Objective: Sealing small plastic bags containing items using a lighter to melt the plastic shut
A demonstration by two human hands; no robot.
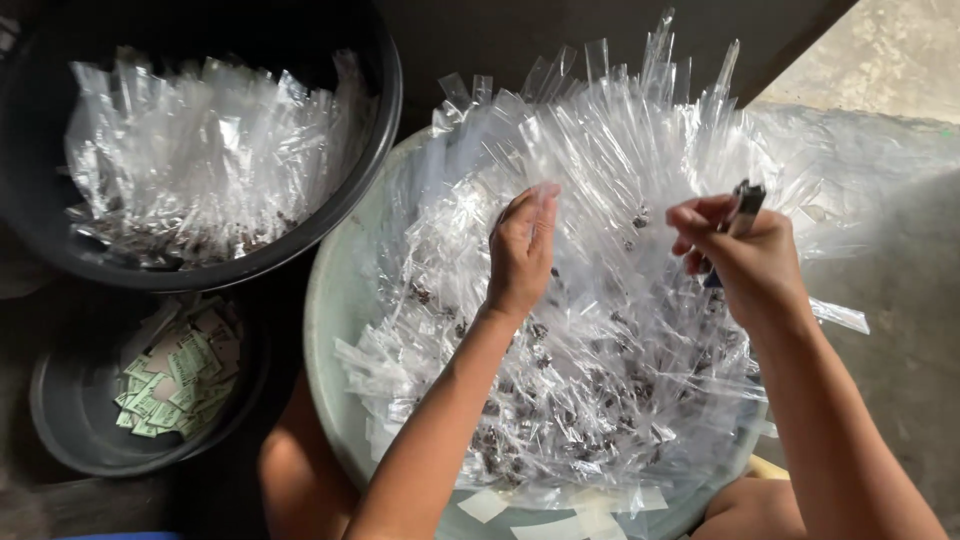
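Observation:
A pale green basin (322,330) in front of me is heaped with long clear plastic sachets (600,380), each with dark bits at one end. My left hand (522,252) is over the heap, fingers pinching the top of a clear sachet (548,200). My right hand (745,262) is closed around a small dark stapler-like tool (743,208), held just right of the left hand above the heap.
A large black tub (372,150) at upper left holds more clear sachets. A smaller dark bowl (60,420) at lower left holds small green-and-white paper slips (175,385). My knees show below the basin. Grey concrete floor lies to the right.

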